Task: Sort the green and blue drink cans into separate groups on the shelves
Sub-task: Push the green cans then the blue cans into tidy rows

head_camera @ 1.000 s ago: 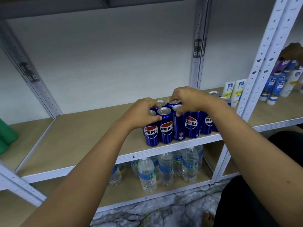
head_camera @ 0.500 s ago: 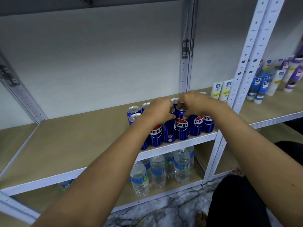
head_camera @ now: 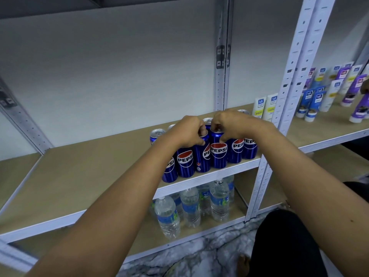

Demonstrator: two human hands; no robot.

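A white metal rack with tan wooden shelves [head_camera: 79, 172] carries nine countable blue Pepsi drink cans [head_camera: 185, 162] at 3 o'clock on the middle shelf; others may be hidden. Below stand roughly six clear plastic water bottles [head_camera: 167, 214]. The left hand [head_camera: 185, 130] and right hand [head_camera: 229, 124] each grip a front can's top with curled fingers.

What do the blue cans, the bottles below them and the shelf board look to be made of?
Blue cans: likely aluminium, with glossy printed sides and bare silvery tops. Water bottles: clear, see-through plastic. Shelf board: matte tan, probably fibreboard or laminate; white metal edge.
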